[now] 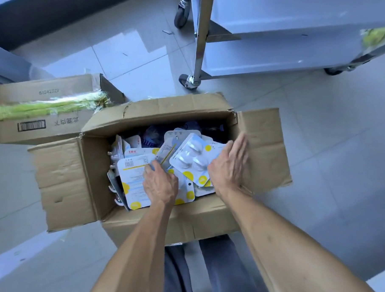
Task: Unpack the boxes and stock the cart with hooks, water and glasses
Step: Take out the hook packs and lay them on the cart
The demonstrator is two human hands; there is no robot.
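Here we reach both hands into the open brown cardboard box [141, 117] on the grey tiled floor. Our left hand [160, 182] curls over the white-and-yellow carded hook packs [133, 177] heaped inside it; our right hand [230, 164], fingers straight though blurred, lies against a blister pack of white round hooks [191, 155]. The steel-framed cart [271, 43] stands just beyond.
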